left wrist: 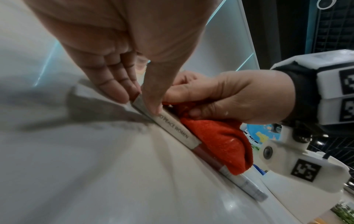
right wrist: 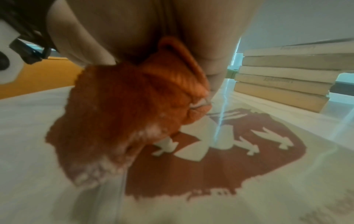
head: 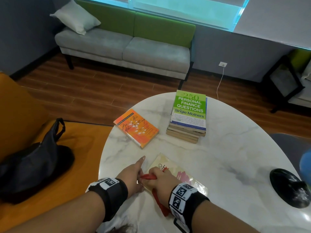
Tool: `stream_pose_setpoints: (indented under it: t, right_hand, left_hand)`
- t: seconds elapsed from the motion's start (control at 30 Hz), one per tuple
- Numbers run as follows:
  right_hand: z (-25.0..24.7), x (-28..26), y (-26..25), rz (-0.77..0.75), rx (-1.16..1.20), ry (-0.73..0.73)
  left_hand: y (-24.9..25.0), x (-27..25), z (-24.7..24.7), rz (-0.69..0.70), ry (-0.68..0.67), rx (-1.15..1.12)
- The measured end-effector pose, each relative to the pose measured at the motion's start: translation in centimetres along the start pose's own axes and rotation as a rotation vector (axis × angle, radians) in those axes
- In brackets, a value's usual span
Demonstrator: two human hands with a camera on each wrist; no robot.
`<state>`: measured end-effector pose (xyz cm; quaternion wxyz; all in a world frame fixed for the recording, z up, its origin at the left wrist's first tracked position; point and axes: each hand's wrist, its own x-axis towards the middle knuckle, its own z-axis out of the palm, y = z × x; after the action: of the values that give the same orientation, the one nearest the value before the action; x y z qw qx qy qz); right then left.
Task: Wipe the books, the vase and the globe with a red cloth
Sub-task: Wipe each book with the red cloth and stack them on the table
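Head view: lying flat near the front edge of the marble table [head: 218, 165], a thin cream book [head: 180, 175], judged light and apt to slide on the polished top, so best steadied at its spine edge. Curling around a bunched red cloth [head: 149, 177] on the cover, the right hand [head: 162, 179]. Bracing the book's left edge, the left hand [head: 133, 175], forefinger extended. Waiting further back, an orange book [head: 136, 127] and a stack of books [head: 186, 120]; at the far right edge, part of a blue globe [head: 306, 165] on a black base.

Left wrist view: pressing straight against the table beside the spine, the left fingers [left wrist: 114, 84], thumb resting on the spine itself. Gripping the soft, crumpled cloth [left wrist: 220, 141] atop the cover, the right hand [left wrist: 229, 97].

Right wrist view: trailing from the closed fist onto the glossy cover [right wrist: 210, 166], the cloth [right wrist: 124, 113], limp and compliant. Standing just beyond, the stack [right wrist: 287, 75]. Showing nowhere, the vase.
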<state>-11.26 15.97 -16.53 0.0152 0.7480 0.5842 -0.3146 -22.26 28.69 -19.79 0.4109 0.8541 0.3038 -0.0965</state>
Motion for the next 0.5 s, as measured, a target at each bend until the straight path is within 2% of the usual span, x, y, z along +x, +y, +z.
stream_pose_setpoints:
  t: [0.07,0.17,0.23,0.37,0.5]
  right_hand:
    - [-0.4,-0.3,-0.1,-0.012,-0.001,0.016]
    - [-0.4,-0.8,0.4,-0.016,-0.018,-0.068]
    - [-0.6,-1.2,0.2,0.017,0.026,-0.069]
    - [-0.6,-0.7,-1.0,-0.011,-0.137,-0.044]
    - [0.0,-0.7,-0.5,0.026,-0.159,-0.091]
  left_hand:
    - [0.0,0.0,0.0,-0.009,-0.002,-0.007]
    - [-0.2,0.1,0.1,-0.020,-0.006,0.003]
    - [-0.2,0.1,0.2,-0.019,-0.008,0.021]
    - [0.0,0.0,0.1,-0.015,-0.011,0.060]
    - [0.3,-0.2,-0.1,-0.019,-0.030,0.031]
